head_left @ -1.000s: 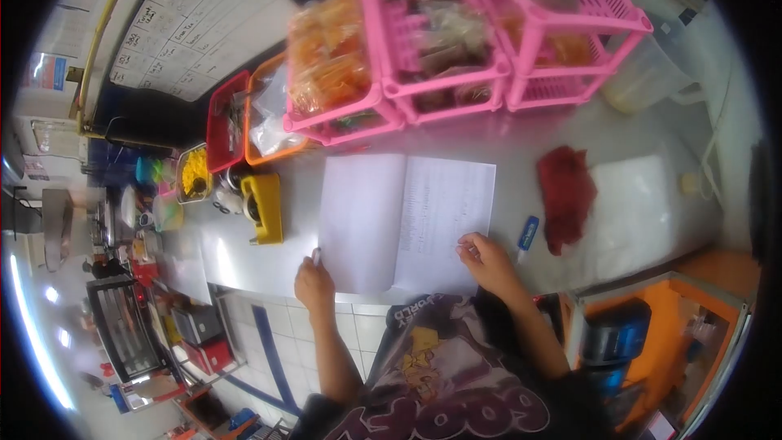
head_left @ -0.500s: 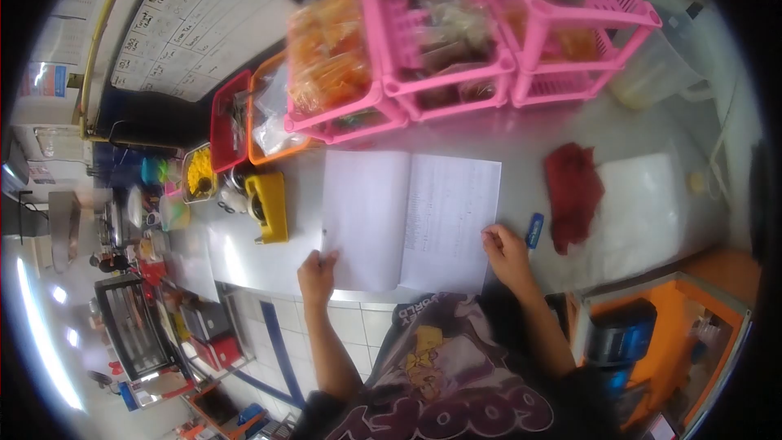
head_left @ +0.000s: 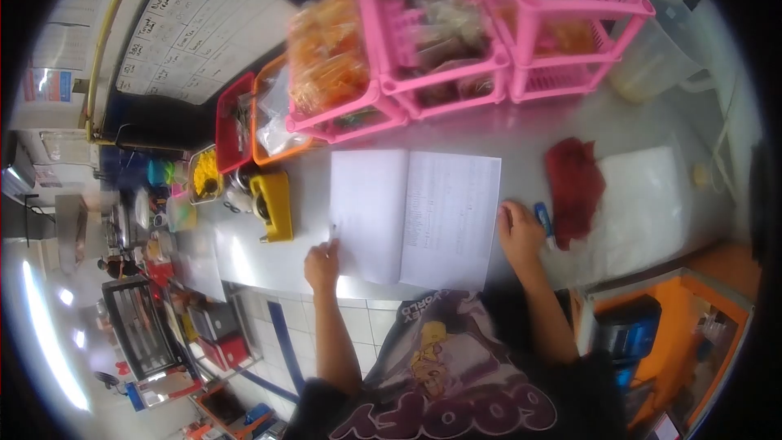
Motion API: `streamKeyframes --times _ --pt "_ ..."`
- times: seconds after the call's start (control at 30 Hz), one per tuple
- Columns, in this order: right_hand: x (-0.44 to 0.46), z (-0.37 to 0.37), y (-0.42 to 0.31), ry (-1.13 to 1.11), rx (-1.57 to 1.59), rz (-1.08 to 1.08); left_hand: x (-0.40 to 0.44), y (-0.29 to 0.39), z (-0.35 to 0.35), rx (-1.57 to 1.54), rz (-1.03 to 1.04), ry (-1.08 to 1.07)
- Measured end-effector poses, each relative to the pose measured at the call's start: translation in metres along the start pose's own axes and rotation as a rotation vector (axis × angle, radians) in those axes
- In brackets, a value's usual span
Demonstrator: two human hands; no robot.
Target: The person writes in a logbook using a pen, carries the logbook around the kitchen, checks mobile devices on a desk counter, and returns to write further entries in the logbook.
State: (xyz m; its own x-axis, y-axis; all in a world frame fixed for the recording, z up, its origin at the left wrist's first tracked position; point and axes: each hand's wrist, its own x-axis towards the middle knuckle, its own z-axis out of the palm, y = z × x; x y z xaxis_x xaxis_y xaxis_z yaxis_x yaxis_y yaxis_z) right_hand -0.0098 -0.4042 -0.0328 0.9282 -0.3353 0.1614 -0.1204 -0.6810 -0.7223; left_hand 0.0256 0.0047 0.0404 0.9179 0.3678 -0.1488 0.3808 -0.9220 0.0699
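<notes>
Open notebook (head_left: 452, 220) flat on metal counter (head_left: 513, 134), left hand (head_left: 322, 266) curled at notebook's lower left edge, possibly pinching something small, right hand (head_left: 522, 234) loosely curled by its right edge, grip unclear, blue marker (head_left: 543, 220) beyond.

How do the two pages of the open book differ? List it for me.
The left page looks blank, while the right page carries lines of writing. The left page has the left hand at its outer edge; the right page has the right hand by its own. Both are white and lie on the metal counter.
</notes>
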Motion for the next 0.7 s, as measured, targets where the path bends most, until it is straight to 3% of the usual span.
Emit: streamKeyframes --times 0.07,0.17,0.2,0.27,0.3,0.37,0.4,0.47,0.5,0.57,0.7 --pt "0.003 0.006 0.003 0.084 -0.043 -0.057 -0.004 -0.003 0.007 0.031 0.036 0.005" --pt "0.002 -0.002 -0.011 0.062 0.062 0.054 -0.007 0.007 0.002 -0.208 0.054 0.352" --pt "0.0 -0.007 -0.018 0.064 0.061 0.053 -0.013 0.013 -0.003 -0.211 0.055 0.353" --pt "-0.005 -0.025 -0.044 -0.143 0.398 0.164 -0.05 0.08 -0.057 -0.892 -0.219 0.11" --pt "-0.006 -0.031 -0.056 -0.158 0.395 0.161 -0.059 0.089 -0.056 -0.948 -0.059 0.059" --pt "-0.007 -0.039 -0.081 -0.457 0.621 0.086 -0.071 0.106 -0.039 -0.96 0.139 -0.066" --pt "-0.008 -0.039 -0.092 -0.462 0.619 0.08 -0.079 0.116 -0.037 -0.93 0.24 -0.121" --pt "-0.01 -0.041 -0.11 -0.722 0.776 0.068 -0.092 0.144 -0.037 -1.041 0.209 -0.292" --pt "-0.01 -0.042 -0.115 -0.718 0.775 0.059 -0.097 0.152 -0.036 -1.03 0.21 -0.32" --pt "-0.012 -0.045 -0.122 -0.945 0.539 0.058 -0.103 0.16 -0.033 -1.022 0.219 -0.344" --pt "-0.024 -0.044 -0.11 -0.974 0.616 0.017 -0.106 0.161 -0.028 -1.063 0.252 -0.473"
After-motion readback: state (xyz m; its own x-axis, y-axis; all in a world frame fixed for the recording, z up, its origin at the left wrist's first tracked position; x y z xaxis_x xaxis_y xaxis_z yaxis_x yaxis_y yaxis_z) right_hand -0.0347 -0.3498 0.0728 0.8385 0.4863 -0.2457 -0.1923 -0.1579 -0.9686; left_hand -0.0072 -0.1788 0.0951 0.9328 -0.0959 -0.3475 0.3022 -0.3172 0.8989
